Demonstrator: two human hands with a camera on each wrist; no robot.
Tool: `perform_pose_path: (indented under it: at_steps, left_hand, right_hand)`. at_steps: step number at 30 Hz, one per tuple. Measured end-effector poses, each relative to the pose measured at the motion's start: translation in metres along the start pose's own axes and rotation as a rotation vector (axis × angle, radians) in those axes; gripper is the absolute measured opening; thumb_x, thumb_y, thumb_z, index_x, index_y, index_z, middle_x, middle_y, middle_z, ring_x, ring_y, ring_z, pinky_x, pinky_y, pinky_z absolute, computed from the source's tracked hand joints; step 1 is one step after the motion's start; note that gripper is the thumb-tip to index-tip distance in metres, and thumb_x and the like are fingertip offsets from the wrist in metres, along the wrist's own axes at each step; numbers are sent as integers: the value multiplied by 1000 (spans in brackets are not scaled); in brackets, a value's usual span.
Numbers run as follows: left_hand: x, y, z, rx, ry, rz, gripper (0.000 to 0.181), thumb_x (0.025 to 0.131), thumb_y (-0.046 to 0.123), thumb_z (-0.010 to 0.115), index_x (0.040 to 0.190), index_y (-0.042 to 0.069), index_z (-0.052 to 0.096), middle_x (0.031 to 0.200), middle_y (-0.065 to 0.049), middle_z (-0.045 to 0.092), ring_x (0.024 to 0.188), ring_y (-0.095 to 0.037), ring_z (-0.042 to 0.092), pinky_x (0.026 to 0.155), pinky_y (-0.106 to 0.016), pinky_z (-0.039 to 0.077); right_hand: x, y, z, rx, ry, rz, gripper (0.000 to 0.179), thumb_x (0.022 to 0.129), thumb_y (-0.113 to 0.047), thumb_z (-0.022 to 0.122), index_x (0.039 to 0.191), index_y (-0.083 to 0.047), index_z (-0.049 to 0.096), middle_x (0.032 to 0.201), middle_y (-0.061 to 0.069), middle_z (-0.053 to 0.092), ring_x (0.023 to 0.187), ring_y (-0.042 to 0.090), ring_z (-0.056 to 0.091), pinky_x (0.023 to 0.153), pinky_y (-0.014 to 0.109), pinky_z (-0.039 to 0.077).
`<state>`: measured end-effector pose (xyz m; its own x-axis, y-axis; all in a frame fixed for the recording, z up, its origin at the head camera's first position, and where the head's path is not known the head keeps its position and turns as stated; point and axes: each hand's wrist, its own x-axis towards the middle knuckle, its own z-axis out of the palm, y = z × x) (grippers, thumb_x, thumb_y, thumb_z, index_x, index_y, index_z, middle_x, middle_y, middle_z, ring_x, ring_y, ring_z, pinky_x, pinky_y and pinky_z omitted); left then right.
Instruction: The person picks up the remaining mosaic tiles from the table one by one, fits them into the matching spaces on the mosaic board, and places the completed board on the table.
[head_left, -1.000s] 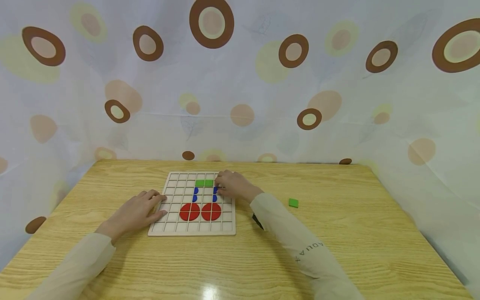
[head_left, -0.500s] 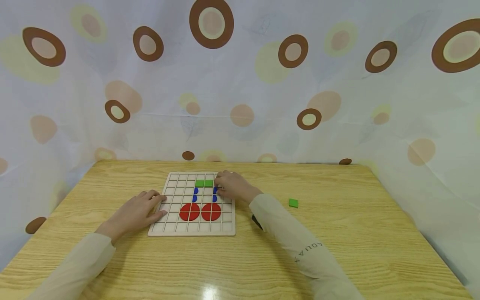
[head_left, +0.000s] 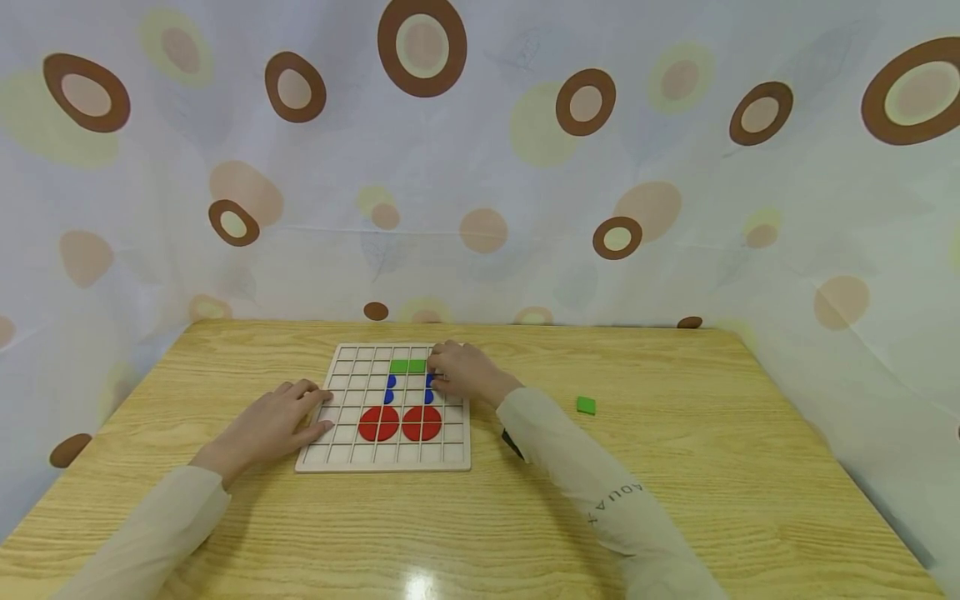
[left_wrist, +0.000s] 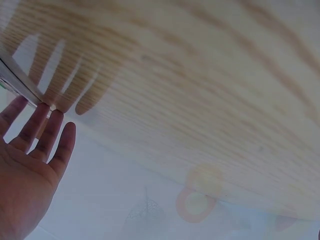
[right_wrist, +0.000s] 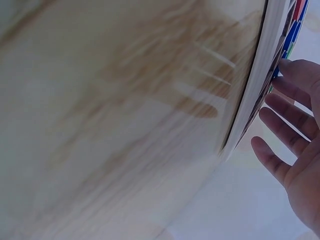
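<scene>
A white gridded board [head_left: 345,454] lies on the wooden table. Two red discs [head_left: 378,423], made up of parts across the grid lines, sit in its lower cells. Above them stand two columns of blue half-round pieces, and two green squares [head_left: 408,367] lie side by side higher up. My left hand [head_left: 273,421] rests with spread fingers at the board's left edge. My right hand [head_left: 468,369] reaches over the upper right of the board. Its thumb and index finger pinch the upper right blue half-round piece [head_left: 430,381], which they partly hide. The other right fingers extend loosely [right_wrist: 287,120].
A single green square [head_left: 587,406] lies on the table to the right of the board. Something dark [head_left: 513,443] shows under the right sleeve. A patterned curtain [head_left: 480,167] hangs behind the table [head_left: 675,467] and along its sides.
Almost nothing differs. Both hands keep their places at the board, and the pieces lie where they were; the head view has shifted very slightly.
</scene>
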<state>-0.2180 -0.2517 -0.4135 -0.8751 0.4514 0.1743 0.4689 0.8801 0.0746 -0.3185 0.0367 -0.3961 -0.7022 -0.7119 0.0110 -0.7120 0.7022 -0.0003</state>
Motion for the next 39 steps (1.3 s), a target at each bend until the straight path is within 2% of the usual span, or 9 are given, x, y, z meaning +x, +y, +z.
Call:
perform_pose_path:
  at_steps: [7, 22, 39]
  left_hand:
    - [0, 0, 0, 5, -2, -2, 44, 89, 37, 57, 122, 8, 56, 115, -11, 55, 104, -32, 54, 86, -51, 45]
    - [0, -1, 1, 3, 6, 4, 43, 88, 36, 57, 121, 8, 57, 115, -11, 56, 103, -32, 54, 86, -51, 45]
    - [1, -2, 4, 11, 18, 15, 44, 88, 37, 57, 121, 7, 57, 114, -11, 56, 101, -31, 55, 85, -50, 46]
  right_hand:
    - [-2, 0, -1, 10, 9, 2, 20, 89, -27, 58, 104, -15, 66, 108, 0, 60, 102, 17, 53, 87, 36, 47]
    - [-16, 11, -6, 53, 32, 23, 22, 89, -28, 58, 106, -15, 64, 114, 1, 59, 110, 19, 52, 94, 43, 43]
    - [-59, 38, -7, 59, 96, 26, 22, 86, -25, 62, 102, -10, 65, 108, 5, 61, 104, 24, 54, 87, 45, 46]
